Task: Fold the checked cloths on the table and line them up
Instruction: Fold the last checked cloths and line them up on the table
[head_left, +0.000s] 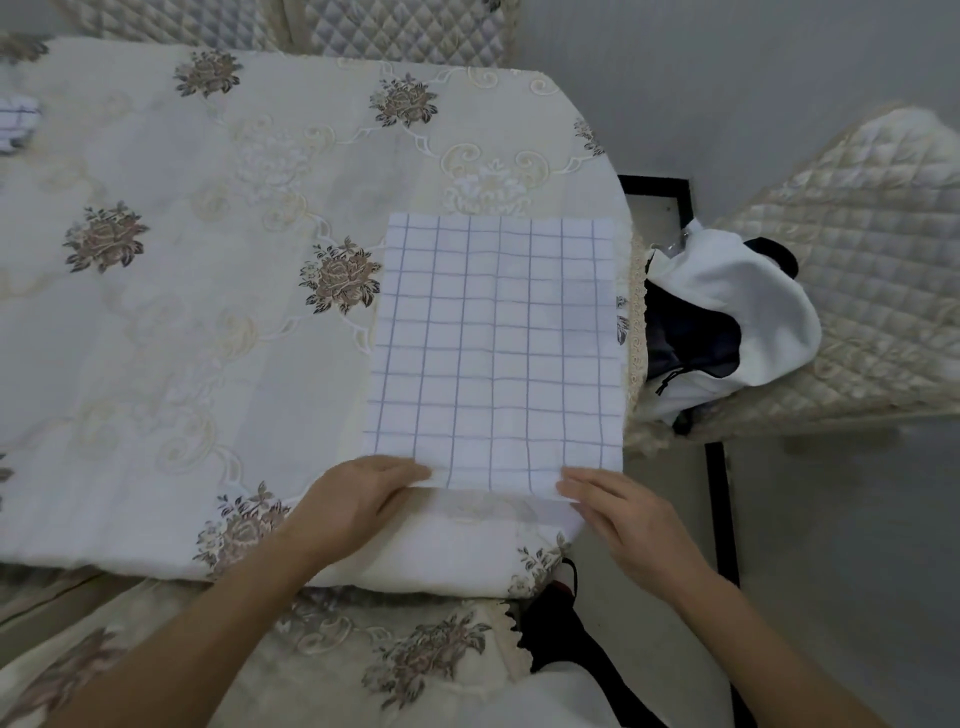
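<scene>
My left hand and right hand each pinched a near corner of the square, white, blue-gridded checked cloth, lying flat at the floral-embroidered tabletop's right end.

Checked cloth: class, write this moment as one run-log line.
checked cloth: flat on table | left hand: holds near-left corner | right hand: holds near-right corner

Bare forearms, white top, black legwear (perhaps trousers)

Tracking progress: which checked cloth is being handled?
The spread cloth at the right; left hand and right hand hold its near edge. The other cloth sits untouched far left.
</scene>
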